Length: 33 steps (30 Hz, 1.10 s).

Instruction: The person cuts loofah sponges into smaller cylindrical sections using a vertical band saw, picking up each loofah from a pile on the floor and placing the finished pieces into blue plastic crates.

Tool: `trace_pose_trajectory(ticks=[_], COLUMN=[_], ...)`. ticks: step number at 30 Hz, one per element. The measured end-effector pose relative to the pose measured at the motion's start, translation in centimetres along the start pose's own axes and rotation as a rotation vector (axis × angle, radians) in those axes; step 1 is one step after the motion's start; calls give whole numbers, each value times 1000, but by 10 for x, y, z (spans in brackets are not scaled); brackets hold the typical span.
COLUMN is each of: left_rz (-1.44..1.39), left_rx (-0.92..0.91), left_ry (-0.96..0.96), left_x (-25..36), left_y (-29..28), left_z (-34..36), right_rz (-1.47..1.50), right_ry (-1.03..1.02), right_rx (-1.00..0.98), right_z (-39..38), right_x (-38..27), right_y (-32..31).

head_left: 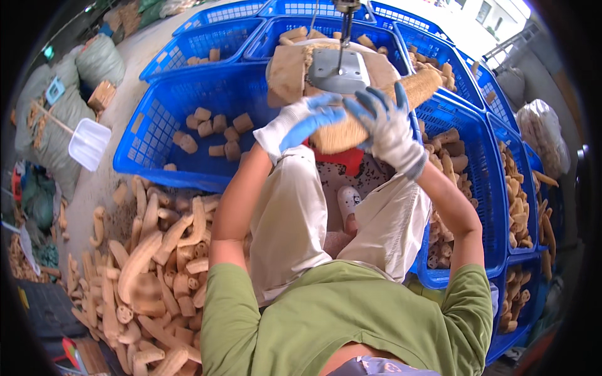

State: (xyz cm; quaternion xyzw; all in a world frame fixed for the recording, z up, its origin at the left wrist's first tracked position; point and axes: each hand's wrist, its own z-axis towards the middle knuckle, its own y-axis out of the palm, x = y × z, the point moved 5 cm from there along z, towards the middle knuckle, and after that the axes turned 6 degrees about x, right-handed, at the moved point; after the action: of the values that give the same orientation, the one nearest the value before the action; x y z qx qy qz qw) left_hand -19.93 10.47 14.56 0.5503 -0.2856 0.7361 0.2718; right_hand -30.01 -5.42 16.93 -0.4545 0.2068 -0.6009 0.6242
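Note:
My left hand [304,125], in a white and blue glove, reaches in at the near edge of the machine's worktable [285,81], fingers stretched out over a long, pale loofah [335,138]. My right hand [382,125], gloved alike, has its fingers spread over that same loofah, which lies diagonally below the grey metal plate [335,72] and extends to the upper right. Whether either palm touches it is unclear. A vertical metal needle or blade assembly [345,25] stands above the plate. Red material [345,163] shows beneath the loofah.
Blue baskets surround the machine: a large left one [150,150] with cut pieces, others [495,250] at right holding loofahs. A heap of loofahs [144,269] covers the floor at lower left. Sacks [100,59] and a white shovel [88,144] stand far left. My legs [282,219] are below.

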Motion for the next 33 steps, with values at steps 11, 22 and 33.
trace_pose_trajectory(ticks=[11, 22, 33], left_rz=[66, -27, -47], left_rx=[497, 596, 618], left_ry=[28, 100, 120], left_x=[-106, -144, -152], left_y=[-2, -20, -26], left_z=[119, 173, 185], right_rz=[-142, -74, -110], right_ry=[323, 322, 311], right_rx=[-367, -310, -308], right_z=[58, 79, 94], right_x=[115, 141, 150], right_y=[100, 123, 132])
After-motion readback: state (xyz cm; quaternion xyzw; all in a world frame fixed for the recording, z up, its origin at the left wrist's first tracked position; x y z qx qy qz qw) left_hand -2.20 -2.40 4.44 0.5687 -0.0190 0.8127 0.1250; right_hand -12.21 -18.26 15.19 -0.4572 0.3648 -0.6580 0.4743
